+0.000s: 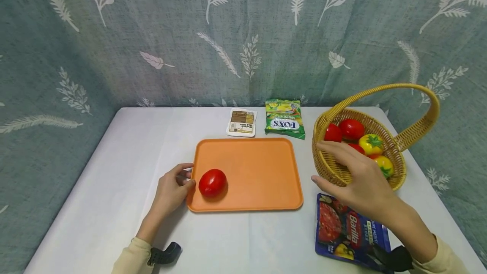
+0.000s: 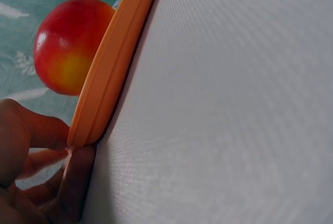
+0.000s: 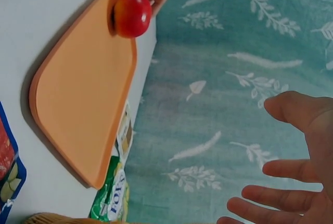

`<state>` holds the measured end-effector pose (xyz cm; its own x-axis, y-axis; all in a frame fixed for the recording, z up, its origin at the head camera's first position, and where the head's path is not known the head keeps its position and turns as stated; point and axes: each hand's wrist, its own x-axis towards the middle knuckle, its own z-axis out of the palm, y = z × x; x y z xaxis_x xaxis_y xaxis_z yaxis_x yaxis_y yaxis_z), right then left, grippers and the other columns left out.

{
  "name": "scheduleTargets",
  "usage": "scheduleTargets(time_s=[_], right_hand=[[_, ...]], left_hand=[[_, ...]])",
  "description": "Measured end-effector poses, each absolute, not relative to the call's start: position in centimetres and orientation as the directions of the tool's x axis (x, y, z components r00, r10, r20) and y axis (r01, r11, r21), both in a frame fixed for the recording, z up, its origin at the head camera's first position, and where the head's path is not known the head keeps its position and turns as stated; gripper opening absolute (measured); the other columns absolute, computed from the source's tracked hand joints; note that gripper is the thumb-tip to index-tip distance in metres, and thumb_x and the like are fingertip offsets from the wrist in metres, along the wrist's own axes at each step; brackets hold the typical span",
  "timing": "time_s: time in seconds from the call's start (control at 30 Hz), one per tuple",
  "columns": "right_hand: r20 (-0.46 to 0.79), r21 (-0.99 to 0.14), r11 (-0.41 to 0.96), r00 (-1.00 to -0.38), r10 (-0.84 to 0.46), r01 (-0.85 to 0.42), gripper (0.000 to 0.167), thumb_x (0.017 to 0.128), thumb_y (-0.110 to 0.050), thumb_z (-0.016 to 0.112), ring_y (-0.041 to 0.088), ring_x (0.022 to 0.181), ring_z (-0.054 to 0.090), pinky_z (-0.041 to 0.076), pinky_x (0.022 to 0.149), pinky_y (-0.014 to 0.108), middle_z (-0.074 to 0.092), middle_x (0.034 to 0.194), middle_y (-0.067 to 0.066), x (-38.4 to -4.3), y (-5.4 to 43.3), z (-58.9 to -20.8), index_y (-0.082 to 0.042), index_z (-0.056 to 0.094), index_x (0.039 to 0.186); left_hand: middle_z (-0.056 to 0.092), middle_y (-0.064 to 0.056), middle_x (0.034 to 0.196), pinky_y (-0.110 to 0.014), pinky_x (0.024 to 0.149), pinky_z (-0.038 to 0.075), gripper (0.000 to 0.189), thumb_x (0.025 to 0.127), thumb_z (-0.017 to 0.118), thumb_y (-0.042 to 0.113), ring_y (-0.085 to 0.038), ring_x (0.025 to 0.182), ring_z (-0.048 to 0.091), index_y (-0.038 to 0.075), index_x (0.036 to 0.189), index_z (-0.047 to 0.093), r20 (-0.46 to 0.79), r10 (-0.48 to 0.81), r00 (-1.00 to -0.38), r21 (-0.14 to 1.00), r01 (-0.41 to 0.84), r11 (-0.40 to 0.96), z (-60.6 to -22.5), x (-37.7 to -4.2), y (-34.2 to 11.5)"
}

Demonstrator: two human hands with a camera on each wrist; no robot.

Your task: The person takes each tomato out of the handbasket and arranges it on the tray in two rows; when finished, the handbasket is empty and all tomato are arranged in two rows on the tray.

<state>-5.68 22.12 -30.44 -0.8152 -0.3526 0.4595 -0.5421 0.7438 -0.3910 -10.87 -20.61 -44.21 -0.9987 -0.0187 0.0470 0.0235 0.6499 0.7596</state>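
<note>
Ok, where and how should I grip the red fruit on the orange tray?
Probably around the widest part of the red fruit, from above and slightly right. It is rounded, so opposed fingers and thumb should hold best there. Bare orange tray lies to its right, while the left hand occupies the tray's left edge.

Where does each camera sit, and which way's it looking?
Head: on the person's head, facing forward and down at the orange tray and basket; left grip, right grip and sleeves show.
Left wrist: on that wrist, peeking low along the table past the tray's edge and red fruit; left grip shows.
Right wrist: on that wrist, facing across the tray towards leafy cloth; both grips show.
Both wrist views share tray and fruit.
</note>
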Motion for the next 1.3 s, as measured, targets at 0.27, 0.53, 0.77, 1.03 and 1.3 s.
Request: scheduleTargets(time_s=[0.27,0.53,0.77,1.03,1.3], right_hand=[[0.487,-0.391,0.749,-0.811,-0.324,-0.534,0.072,0.070,-0.017,0.091,0.023,0.115,0.061,0.034,0.094,0.006,0.063,0.132,0.004,-5.9,23.3,-30.3,-0.013,0.061,0.136],[0.524,-0.377,0.768,-0.803,-0.284,-0.518,0.070,0.069,-0.009,0.090,0.030,0.109,0.064,0.036,0.087,0.004,0.066,0.126,0.010,-6.8,25.2,-30.6,-0.008,0.063,0.133],[0.533,-0.368,0.790,-0.807,-0.252,-0.490,0.065,0.070,-0.008,0.089,0.033,0.103,0.065,0.035,0.082,0.001,0.067,0.121,0.015,-7.8,26.7,-31.0,-0.003,0.064,0.130],[0.540,-0.380,0.790,-0.808,-0.233,-0.482,0.063,0.070,-0.007,0.088,0.034,0.103,0.065,0.035,0.082,0.001,0.068,0.119,0.017,-8.3,27.9,-31.1,-0.001,0.065,0.127],[0.497,-0.395,0.808,-0.842,-0.211,-0.436,0.058,0.074,-0.009,0.086,0.036,0.100,0.065,0.035,0.077,0.000,0.068,0.118,0.019,-9.2,29.2,-31.6,0.001,0.064,0.128]], left_hand=[[0.067,-0.009,0.098,-0.023,0.063,0.050,0.044,0.085,0.069,0.002,-0.020,0.077,0.060,0.006,0.128,0.064,0.052,-0.024,-0.998,0.762,0.024,0.647,-44.3,-10.8,-20.5],[0.067,-0.009,0.098,-0.023,0.064,0.051,0.044,0.085,0.070,0.002,-0.020,0.077,0.061,0.007,0.128,0.063,0.053,-0.016,-0.998,0.762,0.030,0.647,-44.5,-10.9,-20.6],[0.067,-0.009,0.098,-0.024,0.062,0.051,0.044,0.085,0.070,0.002,-0.020,0.077,0.061,0.007,0.128,0.064,0.061,-0.015,-0.998,0.764,0.037,0.644,-44.5,-10.8,-20.7],[0.067,-0.009,0.098,-0.024,0.060,0.050,0.043,0.085,0.069,0.002,-0.020,0.077,0.060,0.007,0.128,0.064,0.057,-0.014,-0.998,0.767,0.035,0.640,-44.5,-10.9,-20.6],[0.067,-0.010,0.099,-0.024,0.061,0.050,0.044,0.085,0.069,0.002,-0.020,0.077,0.060,0.006,0.128,0.063,0.051,-0.017,-0.999,0.762,0.028,0.647,-44.4,-10.8,-20.5]])
